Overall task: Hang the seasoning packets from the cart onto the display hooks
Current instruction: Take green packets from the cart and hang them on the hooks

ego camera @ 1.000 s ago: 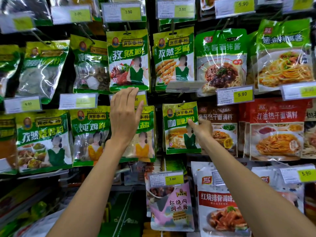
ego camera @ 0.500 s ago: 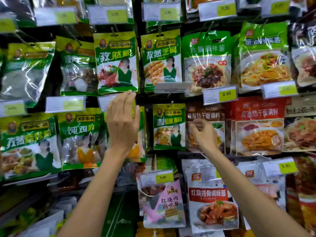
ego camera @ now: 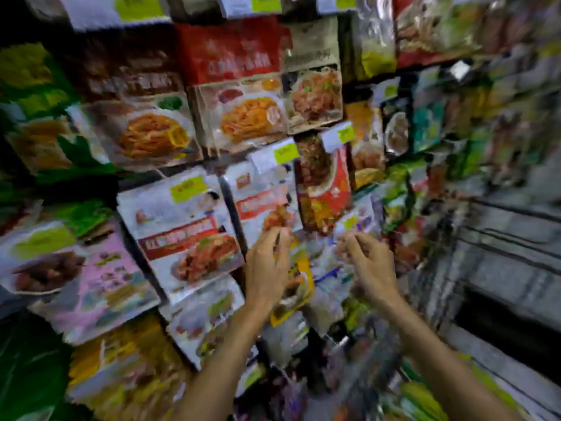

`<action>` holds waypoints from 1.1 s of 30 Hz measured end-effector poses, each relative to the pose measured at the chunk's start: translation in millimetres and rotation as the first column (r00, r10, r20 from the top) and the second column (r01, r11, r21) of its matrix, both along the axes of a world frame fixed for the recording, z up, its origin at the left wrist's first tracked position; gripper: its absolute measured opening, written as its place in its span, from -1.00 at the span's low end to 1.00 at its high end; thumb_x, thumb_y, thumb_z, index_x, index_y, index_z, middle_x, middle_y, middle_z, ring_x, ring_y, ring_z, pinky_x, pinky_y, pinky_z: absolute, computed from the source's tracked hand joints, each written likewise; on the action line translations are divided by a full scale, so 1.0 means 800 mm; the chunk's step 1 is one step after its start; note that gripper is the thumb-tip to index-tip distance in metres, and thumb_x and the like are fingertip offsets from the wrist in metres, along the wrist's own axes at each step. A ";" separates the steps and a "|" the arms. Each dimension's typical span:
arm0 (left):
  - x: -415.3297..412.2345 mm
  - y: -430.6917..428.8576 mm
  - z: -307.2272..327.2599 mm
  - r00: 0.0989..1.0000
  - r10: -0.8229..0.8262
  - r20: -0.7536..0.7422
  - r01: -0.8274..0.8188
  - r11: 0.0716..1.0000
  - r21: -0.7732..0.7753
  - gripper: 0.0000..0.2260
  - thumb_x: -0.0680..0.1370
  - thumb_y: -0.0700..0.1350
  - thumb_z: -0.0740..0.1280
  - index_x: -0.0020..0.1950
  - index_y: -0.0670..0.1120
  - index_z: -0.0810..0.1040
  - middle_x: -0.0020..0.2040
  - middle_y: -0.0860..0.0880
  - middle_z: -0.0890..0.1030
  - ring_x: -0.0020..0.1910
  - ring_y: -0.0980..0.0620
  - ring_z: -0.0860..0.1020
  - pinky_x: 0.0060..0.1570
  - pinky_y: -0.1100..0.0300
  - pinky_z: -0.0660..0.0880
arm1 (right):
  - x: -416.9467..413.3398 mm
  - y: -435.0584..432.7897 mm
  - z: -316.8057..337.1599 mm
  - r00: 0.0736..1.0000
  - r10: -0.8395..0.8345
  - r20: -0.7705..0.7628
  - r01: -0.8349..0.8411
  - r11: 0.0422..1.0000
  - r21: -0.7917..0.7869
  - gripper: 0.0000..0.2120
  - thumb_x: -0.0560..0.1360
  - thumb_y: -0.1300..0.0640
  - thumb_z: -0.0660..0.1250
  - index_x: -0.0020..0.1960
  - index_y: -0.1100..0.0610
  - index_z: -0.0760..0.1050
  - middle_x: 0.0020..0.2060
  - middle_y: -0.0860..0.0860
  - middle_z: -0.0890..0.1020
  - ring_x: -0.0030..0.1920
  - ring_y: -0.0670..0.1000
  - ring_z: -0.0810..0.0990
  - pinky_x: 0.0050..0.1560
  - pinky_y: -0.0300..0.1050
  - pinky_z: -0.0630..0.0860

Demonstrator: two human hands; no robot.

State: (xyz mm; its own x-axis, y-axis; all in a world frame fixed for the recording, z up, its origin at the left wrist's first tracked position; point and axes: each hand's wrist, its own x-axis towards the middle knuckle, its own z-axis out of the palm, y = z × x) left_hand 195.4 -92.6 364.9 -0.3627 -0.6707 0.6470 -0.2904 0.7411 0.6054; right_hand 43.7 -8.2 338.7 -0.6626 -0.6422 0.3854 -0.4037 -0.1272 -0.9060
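"Head view is badly smeared. Where are the 2 hands?"

"Both are raised side by side at the lower middle of the display rack, near each other but apart. The left hand has its fingers curled, thumb close to the fingertips. The right hand is curled much the same."

"Holding anything?"

"I cannot tell. A yellow-edged packet shows between them, just beside the left hand, but the blur hides whether either hand pinches it or it hangs on its own."

"And the other seasoning packets?"

"Rows of them hang flat against the rack, overlapping, with price tags sticking out above the columns. The display hooks are hidden behind the packet tops, and I cannot make out the cart."

"Why both hands, curled, at that height?"

"My judgement: a hang hole is small, so 1 hand steadies the packet's top while the other guides it onto the hook."

"Risk?"

"Missing the hook, or knocking a neighbouring packet loose."
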 end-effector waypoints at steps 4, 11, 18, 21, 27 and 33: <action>-0.088 0.033 -0.106 0.964 -0.214 0.157 0.182 0.964 0.195 -0.82 0.61 -0.17 0.23 -0.16 -0.03 0.54 -0.44 0.09 0.43 -0.42 0.22 0.43 -0.38 0.39 0.25 | -0.061 0.082 -0.124 0.959 -0.248 0.135 0.202 0.936 0.288 -0.79 0.58 0.20 0.24 -0.12 0.23 0.62 -0.27 0.13 0.67 -0.18 0.09 0.62 -0.09 -0.01 0.49; -0.185 0.074 -0.299 0.716 -0.554 0.426 0.275 0.784 0.557 -0.81 0.60 -0.23 0.23 0.00 -0.30 0.60 -0.09 -0.30 0.64 -0.08 -0.23 0.59 -0.09 -0.07 0.47 | -0.085 0.208 -0.312 0.720 -0.663 0.204 0.378 0.622 0.686 -0.64 0.60 0.10 0.21 -0.21 0.35 0.55 -0.26 0.25 0.63 -0.20 0.20 0.59 -0.23 0.00 0.38; -0.220 0.100 -0.465 0.485 -0.722 0.494 0.230 0.650 0.724 -0.82 0.62 -0.18 0.18 0.02 -0.22 0.54 -0.09 -0.27 0.61 -0.13 -0.18 0.56 -0.20 0.07 0.43 | -0.062 0.271 -0.463 0.538 -0.826 0.169 0.307 0.379 0.873 -0.72 0.62 0.09 0.19 -0.07 0.27 0.52 -0.20 0.18 0.59 -0.15 0.16 0.57 -0.23 -0.12 0.32; -0.230 0.100 -0.523 0.413 -0.736 0.537 0.173 0.642 0.747 -0.81 0.62 -0.21 0.17 0.01 -0.30 0.52 -0.11 -0.31 0.59 -0.11 -0.24 0.56 -0.12 -0.04 0.46 | -0.061 0.279 -0.512 0.507 -0.850 0.139 0.292 0.322 0.901 -0.74 0.61 0.09 0.20 -0.04 0.28 0.49 -0.17 0.18 0.56 -0.12 0.14 0.53 -0.19 -0.08 0.35; -0.242 0.111 -0.592 0.413 -0.688 0.596 0.045 0.669 0.742 -0.65 0.58 -0.20 0.27 0.30 -0.37 0.37 0.23 -0.32 0.44 0.22 -0.24 0.41 0.15 0.02 0.31 | -0.076 0.287 -0.571 0.430 -0.900 0.069 0.270 0.201 0.942 -0.66 0.54 0.02 0.33 0.06 0.31 0.47 -0.03 0.26 0.57 0.00 0.24 0.55 -0.09 0.00 0.46; -0.246 0.122 -0.617 0.355 -0.532 0.769 -0.028 0.816 0.578 -0.46 0.50 0.02 0.39 0.34 -0.25 0.32 0.31 -0.25 0.34 0.31 -0.22 0.32 0.27 -0.04 0.32 | -0.082 0.286 -0.601 0.389 -0.920 0.057 0.238 0.160 0.958 -0.50 0.44 0.00 0.45 0.16 0.36 0.46 0.06 0.29 0.56 0.07 0.26 0.55 0.00 0.07 0.48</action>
State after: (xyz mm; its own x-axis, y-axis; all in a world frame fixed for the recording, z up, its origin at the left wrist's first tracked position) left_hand -1.1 4.9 -128.4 -0.7143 -0.5005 -0.4891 -0.6898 0.6217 0.3711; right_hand -21.6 220.7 -142.3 -0.7535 0.3682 -0.5447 0.6191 0.6761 -0.3994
